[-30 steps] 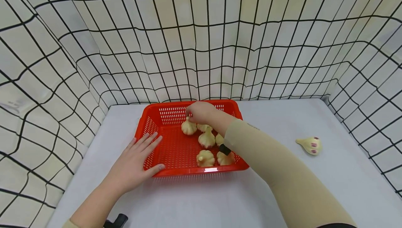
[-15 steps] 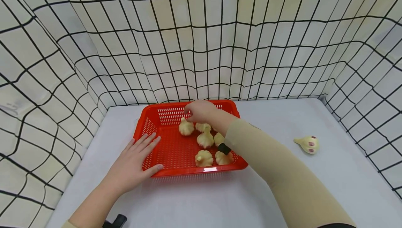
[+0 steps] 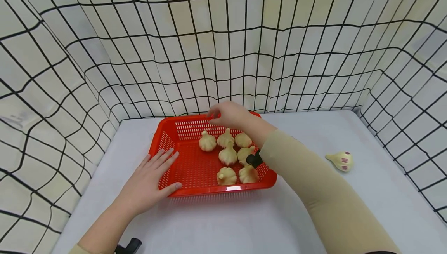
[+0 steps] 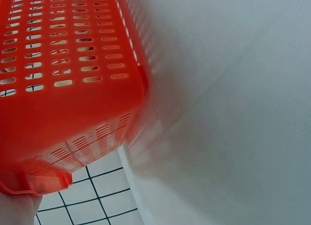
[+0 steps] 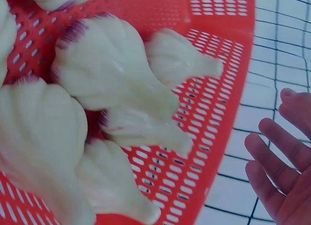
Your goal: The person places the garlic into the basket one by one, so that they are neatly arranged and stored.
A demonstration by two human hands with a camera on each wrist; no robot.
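Note:
Several cream garlic bulbs [image 3: 207, 142] sit in a red plastic basket [image 3: 195, 192], mostly in its right half. Spread flat with straight fingers, my left hand [image 3: 150, 180] touches the basket's left rim; the left wrist view catches only a bit of that hand [image 4: 17, 210] below the basket wall [image 4: 73, 108]. My right hand [image 3: 228, 115] hovers above the back rim, fingers loosely bent, holding nothing. In the right wrist view the fingers of this hand [image 5: 286, 171] are apart, beside the basket and its purple-tinged garlic bulbs [image 5: 102, 64].
One more garlic bulb [image 3: 343, 160], with purple patches, lies on the white table [image 3: 307, 126] to the right of the basket. Black netting [image 3: 228, 44] over white sheeting encloses the back and both sides. Each wrist carries a black camera mount [image 3: 128, 246].
My right hand has let go of the garlic bulb at the back left of the group and lifted up and back. My left hand stays on the basket.

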